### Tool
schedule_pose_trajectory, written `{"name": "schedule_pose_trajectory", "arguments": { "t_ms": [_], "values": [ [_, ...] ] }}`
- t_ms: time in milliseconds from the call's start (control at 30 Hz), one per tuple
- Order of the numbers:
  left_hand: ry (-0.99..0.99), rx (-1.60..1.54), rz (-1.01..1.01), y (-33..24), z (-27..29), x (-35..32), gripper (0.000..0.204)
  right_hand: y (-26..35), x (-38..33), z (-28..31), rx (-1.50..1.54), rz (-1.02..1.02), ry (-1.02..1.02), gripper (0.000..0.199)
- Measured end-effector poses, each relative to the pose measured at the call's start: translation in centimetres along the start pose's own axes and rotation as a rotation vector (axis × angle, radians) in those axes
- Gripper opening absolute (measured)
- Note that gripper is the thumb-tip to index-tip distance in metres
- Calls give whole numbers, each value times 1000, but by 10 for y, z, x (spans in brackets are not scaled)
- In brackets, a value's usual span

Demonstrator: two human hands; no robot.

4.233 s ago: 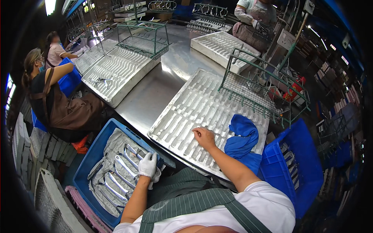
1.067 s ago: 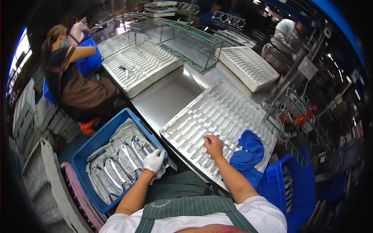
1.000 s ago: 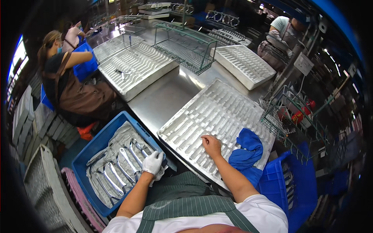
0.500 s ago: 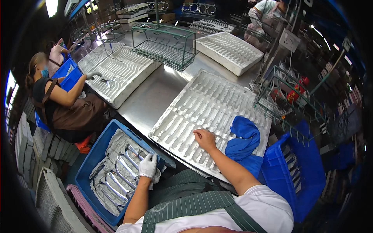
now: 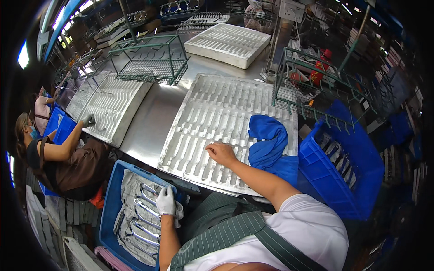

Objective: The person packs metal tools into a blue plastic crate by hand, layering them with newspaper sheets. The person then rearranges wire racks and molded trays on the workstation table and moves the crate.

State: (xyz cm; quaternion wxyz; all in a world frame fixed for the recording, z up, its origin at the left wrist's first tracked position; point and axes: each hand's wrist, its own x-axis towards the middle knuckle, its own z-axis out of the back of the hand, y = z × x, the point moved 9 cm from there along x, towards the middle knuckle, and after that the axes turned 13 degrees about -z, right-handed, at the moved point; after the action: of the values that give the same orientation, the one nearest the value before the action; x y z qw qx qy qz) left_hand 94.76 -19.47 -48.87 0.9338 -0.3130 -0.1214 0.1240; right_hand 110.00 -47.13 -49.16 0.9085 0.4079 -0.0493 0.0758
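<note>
My left hand [image 5: 166,202], in a white glove, hangs over the near right corner of a blue crate [image 5: 110,212] at my left side. The crate holds several shiny metal parts [image 5: 143,216] lying on grey cloth; whether the glove grips one I cannot tell. My bare right hand [image 5: 220,153] rests palm down on a large white slotted tray [image 5: 212,117] on the steel table, fingers curled, nothing in it. A crumpled blue cloth [image 5: 270,145] lies on the tray just right of that hand.
A second blue crate [image 5: 343,167] with metal parts stands at my right. Green wire baskets [image 5: 151,61] [image 5: 316,86] and more white trays [image 5: 110,110] [image 5: 228,43] sit on the table [image 5: 149,122]. A seated person in brown [image 5: 68,158] works at the left tray.
The view has swung and tilted. My right hand stays on the tray and my gloved left hand stays at the crate. The person at the left now reaches onto their tray.
</note>
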Motion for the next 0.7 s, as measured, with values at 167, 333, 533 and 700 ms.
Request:
{"name": "schedule_pose_trajectory", "arguments": {
  "t_ms": [167,333,533,700],
  "values": [
    [12,-20,28,8,-3,-1,33,-2,0,-4,7,-21,14,14],
    [0,-32,20,5,-2,0,33,-1,1,-3,-25,-7,4,14],
    [-45,-30,-3,5,0,-1,34,0,0,-5,9,3,18,14],
    [-33,-55,-3,-1,-1,-1,35,-2,-1,-2,18,20,-3,14]
  ]
}}
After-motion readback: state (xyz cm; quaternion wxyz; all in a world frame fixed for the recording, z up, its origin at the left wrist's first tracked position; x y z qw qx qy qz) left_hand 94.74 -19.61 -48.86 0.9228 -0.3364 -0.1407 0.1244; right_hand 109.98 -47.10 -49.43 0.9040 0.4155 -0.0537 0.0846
